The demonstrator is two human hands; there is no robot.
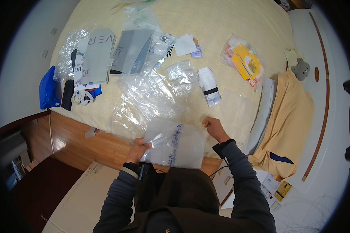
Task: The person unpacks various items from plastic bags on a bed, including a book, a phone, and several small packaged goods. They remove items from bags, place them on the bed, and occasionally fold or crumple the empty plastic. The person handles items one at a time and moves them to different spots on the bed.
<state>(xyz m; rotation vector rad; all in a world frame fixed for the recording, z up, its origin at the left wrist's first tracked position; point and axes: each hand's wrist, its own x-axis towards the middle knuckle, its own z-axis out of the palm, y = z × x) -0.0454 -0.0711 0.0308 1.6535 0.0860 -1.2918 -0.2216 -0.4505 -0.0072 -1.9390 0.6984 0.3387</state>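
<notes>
A translucent plastic bag [189, 145] with a blue printed strip lies flat at the bed's near edge, its left side pinched in my left hand [139, 150]. To the right of its upper corner is my right hand [215, 128], its fingers curled; whether they hold anything cannot be made out. Clear crumpled plastic bags [151, 96] spread beyond the held bag. A folded white plastic bundle with a black band [211, 87] lies beyond my right hand, and a flat clear sheet or bag [236, 116] is to its right.
Grey paper bags [97, 58] and a grey plastic-wrapped packet [134, 52] lie at the left, near a blue bag [48, 88] and a black-bristled brush [67, 94]. A yellow printed food packet [248, 62] is at the right, near orange-yellow cloth [291, 116] and a grey plush toy [301, 69].
</notes>
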